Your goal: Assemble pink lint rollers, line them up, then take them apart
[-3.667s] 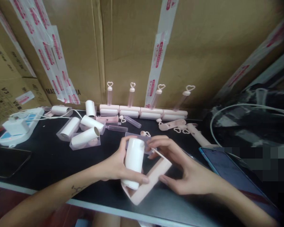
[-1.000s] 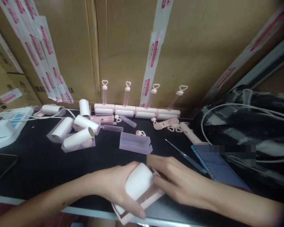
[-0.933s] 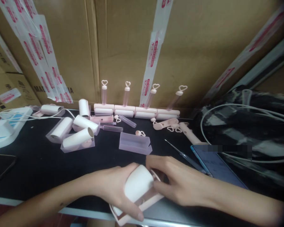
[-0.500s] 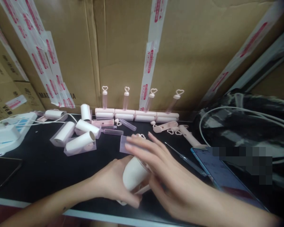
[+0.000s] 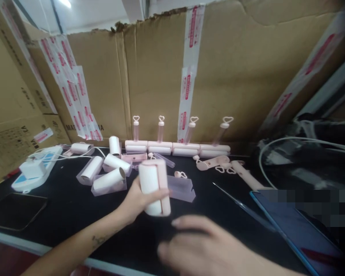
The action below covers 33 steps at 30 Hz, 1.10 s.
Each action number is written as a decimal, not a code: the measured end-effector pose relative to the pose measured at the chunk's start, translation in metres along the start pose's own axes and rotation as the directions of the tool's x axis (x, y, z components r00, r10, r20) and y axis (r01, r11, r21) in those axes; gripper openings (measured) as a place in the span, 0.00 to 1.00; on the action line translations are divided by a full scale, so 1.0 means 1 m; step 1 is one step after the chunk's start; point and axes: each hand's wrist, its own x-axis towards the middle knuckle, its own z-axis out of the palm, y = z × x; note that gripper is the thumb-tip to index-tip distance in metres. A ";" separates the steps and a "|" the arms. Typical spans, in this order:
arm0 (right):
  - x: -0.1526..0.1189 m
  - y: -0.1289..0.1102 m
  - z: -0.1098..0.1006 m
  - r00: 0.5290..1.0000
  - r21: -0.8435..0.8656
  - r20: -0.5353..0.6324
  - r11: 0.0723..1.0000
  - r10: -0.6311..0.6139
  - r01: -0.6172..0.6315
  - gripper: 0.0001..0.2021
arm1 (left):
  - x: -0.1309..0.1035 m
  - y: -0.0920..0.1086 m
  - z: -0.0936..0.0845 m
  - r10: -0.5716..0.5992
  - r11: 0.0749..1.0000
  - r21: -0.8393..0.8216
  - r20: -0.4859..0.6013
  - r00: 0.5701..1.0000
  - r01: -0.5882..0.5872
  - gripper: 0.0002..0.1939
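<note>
My left hand (image 5: 138, 199) is wrapped round a white roll with a pink cover (image 5: 153, 188), held upright above the black table. Below and right of it, my right hand (image 5: 198, 241) is apart from the roll, blurred by motion, its fingers partly bent. Behind the roll lie a clear purple tray (image 5: 181, 188) and a pink heart-topped cap (image 5: 180, 174). Four pink and white roller pieces (image 5: 161, 147) stand in a row at the back, each with a heart-topped handle. White rolls (image 5: 107, 181) rest in or beside clear trays to the left.
A power strip with a white plug (image 5: 33, 168) and a dark phone (image 5: 17, 211) are at the left. A thin pointed tool (image 5: 238, 202), a blue-edged phone (image 5: 293, 230) and pink parts (image 5: 247, 174) lie right. Cardboard (image 5: 152, 76) rises behind.
My left hand has lifted the roll and turned it upright. My right hand has come off it and moved down toward the front. The camera view has tilted up, showing more above the cardboard.
</note>
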 end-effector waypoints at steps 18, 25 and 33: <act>-0.047 0.083 0.020 0.555 0.641 -0.209 0.541 0.805 -0.544 0.28 | 0.031 -0.040 -0.023 0.236 0.406 0.853 0.247 0.940 -0.326 0.42; -0.051 0.078 0.018 0.791 0.087 0.060 0.786 0.609 -0.612 0.21 | 0.029 -0.051 -0.024 0.087 0.776 0.578 0.297 0.951 -0.251 0.44; -0.046 0.058 0.010 0.773 -0.047 0.176 0.789 0.610 -0.612 0.22 | 0.023 -0.049 -0.025 -0.007 0.823 0.532 0.359 0.933 -0.199 0.39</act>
